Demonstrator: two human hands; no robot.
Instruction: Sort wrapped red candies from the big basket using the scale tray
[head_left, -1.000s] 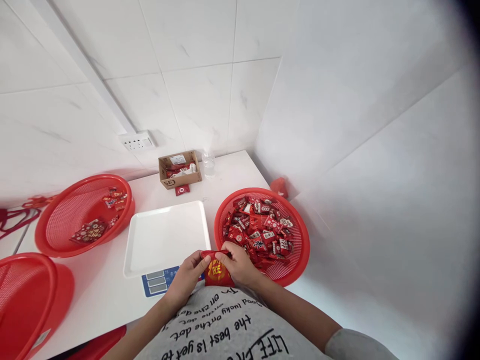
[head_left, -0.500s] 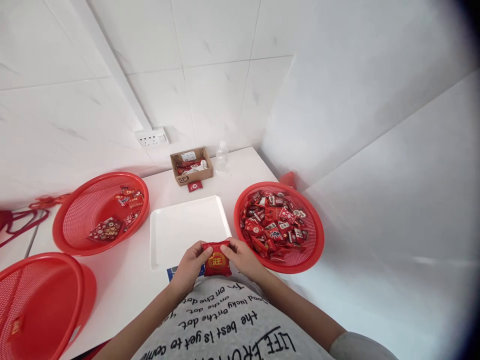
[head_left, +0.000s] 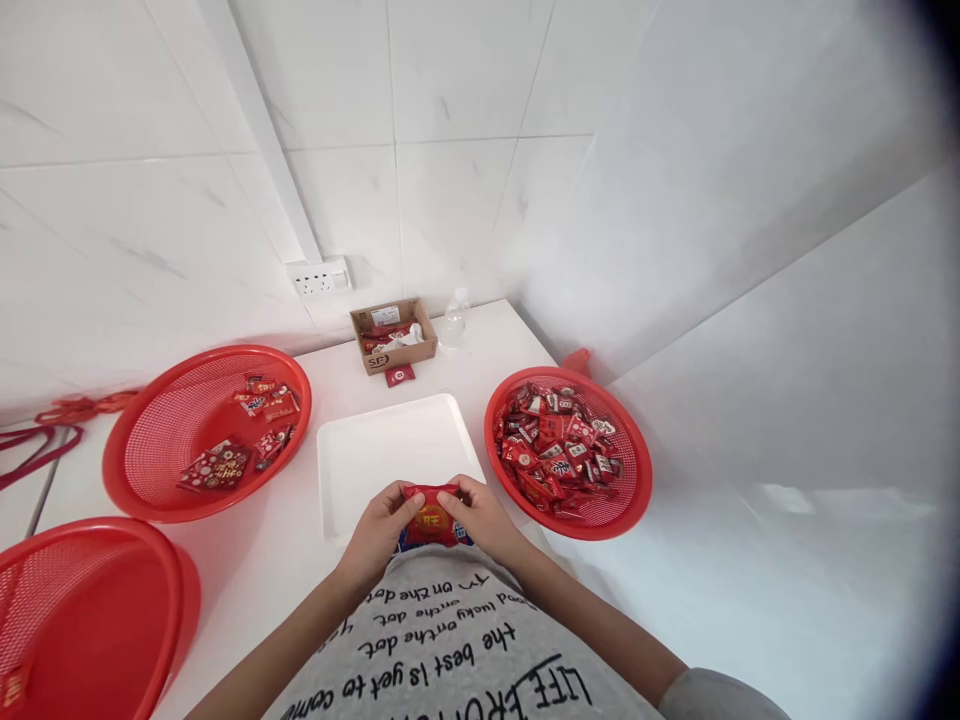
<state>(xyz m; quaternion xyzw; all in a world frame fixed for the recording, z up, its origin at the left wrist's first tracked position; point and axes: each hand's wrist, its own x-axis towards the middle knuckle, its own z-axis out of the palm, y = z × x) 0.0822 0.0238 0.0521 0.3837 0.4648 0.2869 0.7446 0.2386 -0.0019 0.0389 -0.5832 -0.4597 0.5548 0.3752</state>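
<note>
Between both hands, close to my shirt, is a red snack packet (head_left: 433, 515) with gold lettering. My left hand (head_left: 384, 525) pinches its upper left edge with thumb and fingers. At the upper right edge, my right hand (head_left: 480, 515) grips it the same way. Part of a blue printed item (head_left: 409, 538) shows behind the packet, mostly hidden. Just beyond my hands lies a white tray (head_left: 397, 440) with nothing on it. To the right, a red mesh basket (head_left: 641, 450) holds many small red packets (head_left: 555, 450).
A red basket (head_left: 120, 440) at left holds several red packets; another red basket (head_left: 169, 590) stands nearer. At the back are a small cardboard box (head_left: 401, 357), a single red packet (head_left: 400, 375) and a clear bottle (head_left: 455, 320). A socket (head_left: 320, 277) is on the wall.
The packet's face has tipped and looks more folded between my fingers. Both hands keep their hold. The view has shifted slightly, so the baskets and tray appear a little further right.
</note>
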